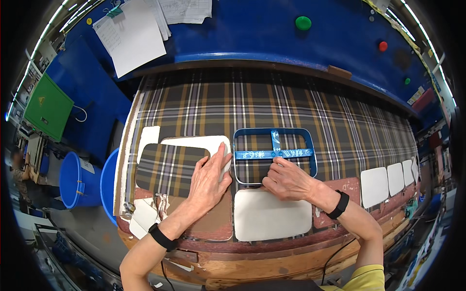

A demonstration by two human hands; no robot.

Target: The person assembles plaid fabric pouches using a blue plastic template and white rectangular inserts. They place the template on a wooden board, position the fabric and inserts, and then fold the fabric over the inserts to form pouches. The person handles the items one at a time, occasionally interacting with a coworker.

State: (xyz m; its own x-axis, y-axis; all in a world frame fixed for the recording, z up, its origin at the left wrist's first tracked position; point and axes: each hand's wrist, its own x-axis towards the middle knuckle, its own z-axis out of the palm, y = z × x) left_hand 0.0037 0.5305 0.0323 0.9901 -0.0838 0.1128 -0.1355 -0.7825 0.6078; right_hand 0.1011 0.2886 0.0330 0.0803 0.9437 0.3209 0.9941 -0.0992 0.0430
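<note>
A blue rounded-rectangle frame with a cross bar [274,153] lies on brown plaid cloth [272,106]. My right hand [287,180] rests on the frame's near edge, fingers curled on its rim. My left hand [209,178] lies flat, fingers spread, pressing a cut plaid piece [167,169] and the white rounded sheet [204,144] beneath it, just left of the frame. Both wrists wear black bands.
A white rounded panel [272,216] lies in front of the frame; more white panels [386,184] sit at right. A blue machine body [272,34] with green and red buttons stands behind. Blue bins [75,179] are at left, near a person at the far left [19,172].
</note>
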